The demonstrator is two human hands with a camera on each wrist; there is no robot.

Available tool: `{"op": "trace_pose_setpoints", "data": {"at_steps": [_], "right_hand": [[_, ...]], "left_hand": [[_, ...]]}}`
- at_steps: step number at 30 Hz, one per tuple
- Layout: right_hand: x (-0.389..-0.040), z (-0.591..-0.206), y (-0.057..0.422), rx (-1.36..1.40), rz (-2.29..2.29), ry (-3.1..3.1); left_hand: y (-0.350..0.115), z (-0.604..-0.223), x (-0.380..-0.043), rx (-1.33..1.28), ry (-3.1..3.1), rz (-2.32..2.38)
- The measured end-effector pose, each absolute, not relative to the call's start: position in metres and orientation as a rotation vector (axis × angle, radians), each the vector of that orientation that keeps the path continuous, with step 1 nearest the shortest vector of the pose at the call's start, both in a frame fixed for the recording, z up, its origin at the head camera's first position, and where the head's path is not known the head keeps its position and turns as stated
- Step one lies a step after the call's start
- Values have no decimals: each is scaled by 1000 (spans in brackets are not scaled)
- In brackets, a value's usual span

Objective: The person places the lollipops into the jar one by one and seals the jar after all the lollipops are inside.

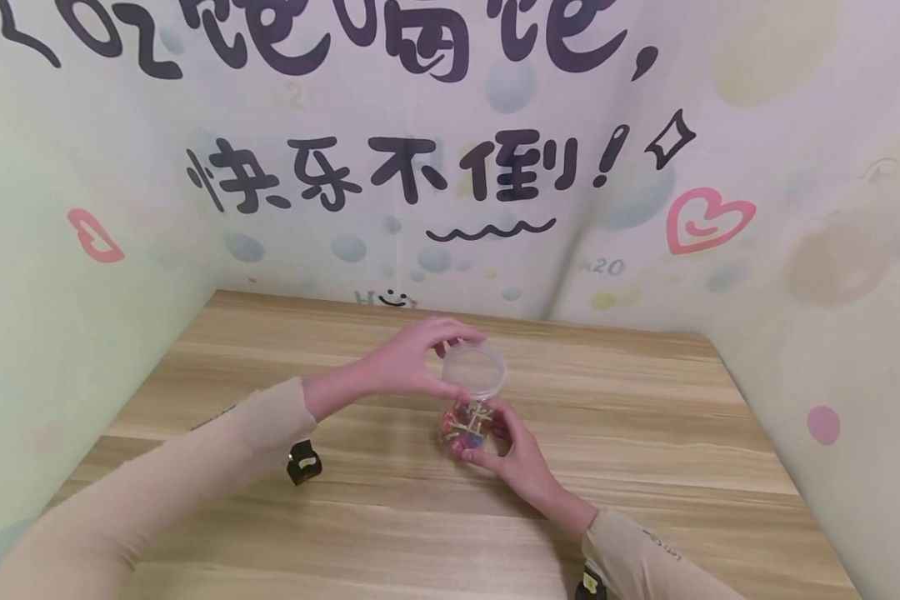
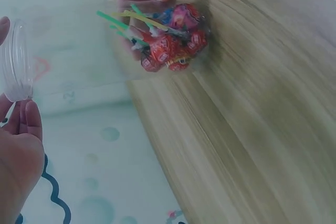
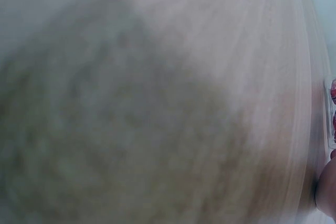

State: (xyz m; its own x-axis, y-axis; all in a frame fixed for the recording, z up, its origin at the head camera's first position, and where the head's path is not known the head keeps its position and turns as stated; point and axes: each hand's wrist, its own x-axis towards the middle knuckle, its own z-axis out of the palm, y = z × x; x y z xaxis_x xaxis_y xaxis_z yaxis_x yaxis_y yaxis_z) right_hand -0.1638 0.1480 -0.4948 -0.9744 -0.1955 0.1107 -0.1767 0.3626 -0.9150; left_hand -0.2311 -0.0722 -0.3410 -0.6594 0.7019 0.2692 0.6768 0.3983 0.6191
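A tall clear jar (image 2: 79,40) stands on the table, with several lollipops (image 2: 165,45) in red, pink and blue wrappers at its bottom, their green and yellow sticks pointing various ways. My left hand (image 1: 408,358) grips the round clear lid (image 1: 474,371) at the jar's top, thumb and fingers on opposite sides of the rim. Whether the lid is loose from the jar I cannot tell. Lower down, my right hand (image 1: 521,458) holds the jar around its lollipop-filled part. Only a bit of that hand and some red wrappers show at the right wrist view's edge; a blurred sleeve fills much of it.
The wood-grain table (image 1: 270,533) runs back to a printed wall sheet (image 1: 390,258) with large dark lettering, and pale side walls close it in left and right. A black wrist device (image 1: 303,464) hangs under the left forearm.
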Motion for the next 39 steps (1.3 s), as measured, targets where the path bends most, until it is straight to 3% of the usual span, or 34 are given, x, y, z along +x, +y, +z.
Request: {"op": "trace_pose_setpoints", "data": {"at_steps": [7,25,39], "right_hand": [[-150,-463,142,-376,-1733,2561],[-165,-497,149,-387,-1728,2583],[-150,-464,141,-393,-1749,2568]], "left_hand": [[-72,-352,-227,1194,2574,1296],[-65,-379,-216,1041,2447,1646],[-66,-389,-218,1052,2277,1828]]}}
